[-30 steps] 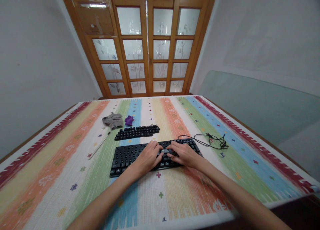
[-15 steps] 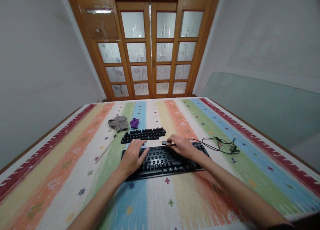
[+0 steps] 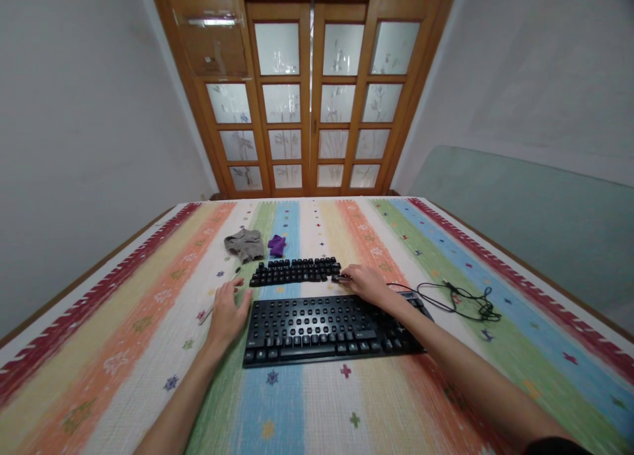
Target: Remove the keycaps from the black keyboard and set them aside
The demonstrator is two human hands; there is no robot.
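A black keyboard (image 3: 312, 326) lies in front of me, with many of its key posts bare and keycaps still on its lower rows. Beyond it, loose black keycaps (image 3: 294, 270) stand in rows on the cloth. My right hand (image 3: 366, 284) is at the right end of these rows, its fingertips pinched on a small dark keycap (image 3: 339, 279). Left of the keyboard, my left hand (image 3: 228, 313) has its thumb and fingers apart. It is over a thin white stick (image 3: 204, 315) with a dark tip, partly hidden by the hand.
A grey cloth (image 3: 245, 245) and a small purple cloth (image 3: 277, 245) lie behind the keycaps. To the right, a black cable (image 3: 460, 300) lies in loose loops. A striped tablecloth (image 3: 327, 409) covers the table. Wooden doors (image 3: 310, 98) stand beyond.
My left hand has moved off the keyboard to the left, over the white stick. My right hand has shifted slightly away from me, bringing the keycap to the loose rows.
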